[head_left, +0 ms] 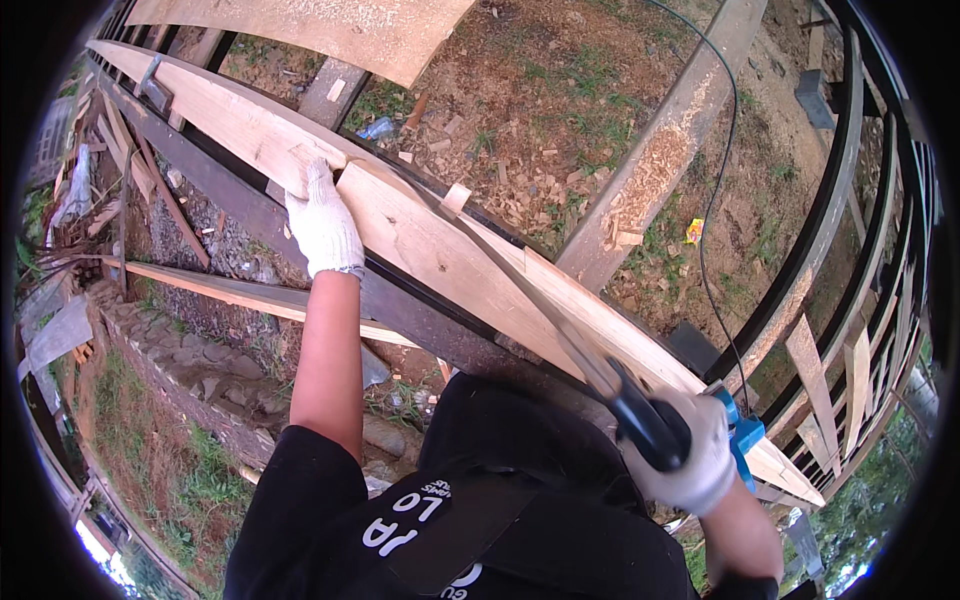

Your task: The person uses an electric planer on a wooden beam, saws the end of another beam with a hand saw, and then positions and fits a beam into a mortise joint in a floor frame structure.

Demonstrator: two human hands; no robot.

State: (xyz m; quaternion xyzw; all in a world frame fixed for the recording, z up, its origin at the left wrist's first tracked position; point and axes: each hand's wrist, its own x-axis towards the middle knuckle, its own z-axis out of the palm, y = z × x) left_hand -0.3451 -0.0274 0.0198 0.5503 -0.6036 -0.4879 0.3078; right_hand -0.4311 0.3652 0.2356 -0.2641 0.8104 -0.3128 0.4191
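Upper left, on the long plank (430, 240), a dark metal piece (157, 90). Below it and toward the left edge, a line of stones (190, 360) with grass (215, 470) beside it, then a narrow board (225, 287) slanting across. At the top, part of a wide pale board (310, 25).

Next, the left hand (325, 225) in a white knitted glove, laid on the plank's near edge just beside a notch; cannot tell whether curled around the edge, or how far open. Across the middle, the plank itself, running from upper left to lower right along a dark beam (205, 165). Near its far edge, just beside the saw blade, a small wood block (455, 198). Over the plank, the saw (545, 310), tip toward the left hand and blade blurred; cannot tell whether touching the wood.

Farther right, the right hand (695, 455), also gloved, closed around the saw's black handle. Beyond the plank, a beam (660, 150) strewn with shavings, a yellow scrap (694, 231) and a black cord (736, 110). Just beside the right hand, a blue tool (746, 436). Far right, dark curving rails (800, 262).
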